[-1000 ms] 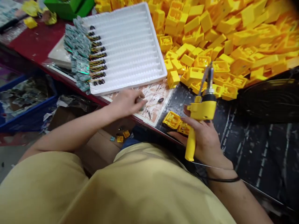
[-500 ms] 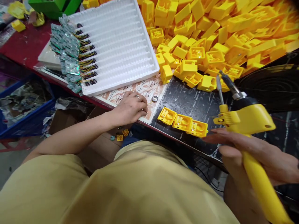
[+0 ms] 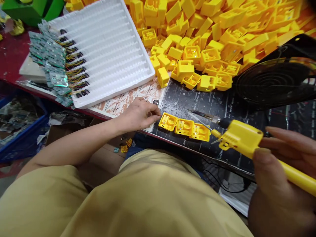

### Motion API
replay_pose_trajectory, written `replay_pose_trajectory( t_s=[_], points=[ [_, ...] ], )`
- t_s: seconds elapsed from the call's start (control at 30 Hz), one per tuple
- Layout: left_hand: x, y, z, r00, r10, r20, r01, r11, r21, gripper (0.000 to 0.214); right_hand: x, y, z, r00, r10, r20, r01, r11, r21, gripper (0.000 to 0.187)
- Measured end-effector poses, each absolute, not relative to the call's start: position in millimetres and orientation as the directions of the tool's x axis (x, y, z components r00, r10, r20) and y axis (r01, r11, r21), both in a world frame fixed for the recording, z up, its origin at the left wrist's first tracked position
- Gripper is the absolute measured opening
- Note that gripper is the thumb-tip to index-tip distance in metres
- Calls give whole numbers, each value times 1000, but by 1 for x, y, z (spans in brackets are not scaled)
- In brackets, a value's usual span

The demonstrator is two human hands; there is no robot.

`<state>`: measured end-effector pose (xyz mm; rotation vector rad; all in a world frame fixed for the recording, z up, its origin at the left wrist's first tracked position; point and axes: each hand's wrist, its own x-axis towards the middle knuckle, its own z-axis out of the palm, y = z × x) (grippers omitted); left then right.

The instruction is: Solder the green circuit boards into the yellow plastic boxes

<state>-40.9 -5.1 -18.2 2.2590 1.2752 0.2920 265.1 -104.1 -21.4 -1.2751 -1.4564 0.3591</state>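
A yellow soldering gun (image 3: 243, 136) is held in my right hand (image 3: 278, 177), its metal tip and thin feed tube pointing left above the mat. Below and left of the tip, three open yellow plastic housings (image 3: 184, 126) lie in a row near the table edge. My left hand (image 3: 140, 114) rests at the left end of that row, its thumb and fingers curled together close to the first housing. Whatever is between those fingertips, if anything, is hidden. Just behind the fingers lies a small round metal disc (image 3: 156, 102).
A white foam tray (image 3: 111, 52) has green circuit boards (image 3: 54, 62) with wired black parts along its left side. Yellow housings (image 3: 187, 42) are heaped at the back. A black fan (image 3: 274, 80) stands at right, a blue crate (image 3: 22, 125) at lower left.
The soldering gun has swung down and left, from pointing up to pointing across toward the housings. My left hand has moved right to the row's end, its fingers curling closer together. The view has shifted right.
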Motion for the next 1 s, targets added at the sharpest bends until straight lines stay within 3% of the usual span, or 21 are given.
replay_pose_trajectory(
  t_s=[0.1, 0.2, 0.27, 0.4, 0.57, 0.73, 0.87, 1.0],
  points=[
    [-36, 0, -14, 552, 830, -82, 756, -456, 470, 17, 261, -107, -20, 152, 869, 470, 522, 334, -785, 38],
    [-26, 2, -9, 578, 812, -89, 788, -525, 322, 19, 260, -107, -21, -114, 828, 548, 559, 510, -654, 38],
    [-19, 3, -7, 597, 794, -111, 793, -564, 230, 23, 258, -103, -22, -248, 766, 593, 548, 616, -566, 27],
    [-13, 5, -2, 644, 753, -133, 765, -636, 99, 27, 250, -95, -21, -401, 716, 571, 560, 685, -466, 7],
    [-12, 7, 0, 680, 723, -123, 729, -685, 8, 26, 240, -87, -14, -464, 684, 562, 556, 720, -417, 10],
    [-9, 7, 2, 711, 693, -121, 690, -720, -69, 26, 236, -81, 5, -582, 568, 583, 487, 817, -310, 17],
    [-9, 7, 1, 728, 679, -95, 673, -734, -90, 25, 249, -85, 10, -551, 633, 543, 555, 764, -328, 7],
    [-11, 7, -1, 738, 670, -79, 665, -742, -83, 23, 261, -93, 2, -464, 725, 508, 633, 673, -383, 22]
  ],
)
